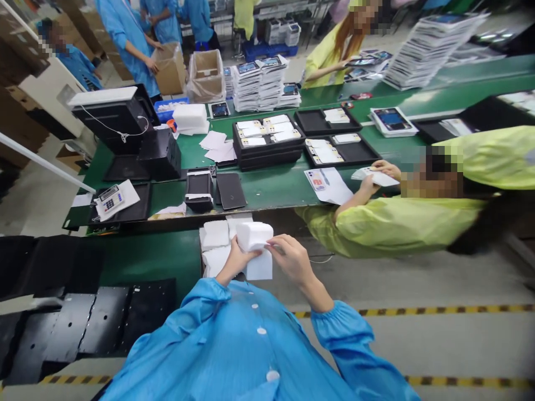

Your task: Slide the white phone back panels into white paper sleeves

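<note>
My left hand (239,259) is wrapped round a thick stack of white sheets (253,235), held up in front of my chest. At the right side of that stack, my right hand (290,255) pinches the edge of a sheet with thumb and forefinger. A white sheet (259,266) hangs down below the stack, between the two hands. Behind and left of my left hand lie more white stacks (215,235) in a box or on a low surface; my hands partly cover them.
Ahead runs a green workbench (276,195) with black trays (267,156) of white pieces, a black box (199,189) and a calculator (112,200). A co-worker in a yellow sleeve (376,223) sits at right. Black panels (104,317) lie at left.
</note>
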{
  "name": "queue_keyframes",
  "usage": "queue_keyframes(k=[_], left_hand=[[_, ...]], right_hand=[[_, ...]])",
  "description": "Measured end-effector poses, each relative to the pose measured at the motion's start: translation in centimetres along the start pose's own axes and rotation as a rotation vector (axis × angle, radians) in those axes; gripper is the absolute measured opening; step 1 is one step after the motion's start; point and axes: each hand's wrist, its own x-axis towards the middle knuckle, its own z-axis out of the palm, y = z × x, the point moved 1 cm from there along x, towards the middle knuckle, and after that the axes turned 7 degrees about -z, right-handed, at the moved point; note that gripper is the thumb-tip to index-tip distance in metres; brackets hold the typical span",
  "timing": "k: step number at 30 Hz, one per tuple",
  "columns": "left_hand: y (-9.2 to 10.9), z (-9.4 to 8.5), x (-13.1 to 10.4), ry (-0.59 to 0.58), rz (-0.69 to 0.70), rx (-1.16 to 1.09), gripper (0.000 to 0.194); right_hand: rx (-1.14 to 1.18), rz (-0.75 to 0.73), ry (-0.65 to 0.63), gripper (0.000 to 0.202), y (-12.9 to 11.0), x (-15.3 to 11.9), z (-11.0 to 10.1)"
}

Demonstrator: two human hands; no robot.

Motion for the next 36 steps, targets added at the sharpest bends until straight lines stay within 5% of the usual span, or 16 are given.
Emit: queue_keyframes(k=[11, 21, 29, 36], left_hand=[[1.3, 1.2, 0.7, -0.137, -0.147, 0.022, 0.12], [1.5, 3.9, 1.4, -0.298, -0.231, -0.009, 0.106], [2.3, 4.4, 1.2, -0.306, -0.242, 0.043, 0.102], [2.3, 4.5, 1.0, -0.327, -0.224, 0.067, 0.105]], right_hand=[[-0.166, 0.01, 0.138, 0.029, -0.3, -0.1, -0.3], [-0.138, 0.095, 0.056, 0.023, 0.4, 0.0, -2.8], [-0.265, -0.046, 0.153, 0.016, -0.4, 0.3, -3.7], [-0.243, 0.038, 0.147, 0.017, -0.7, -0.5, -3.5]])
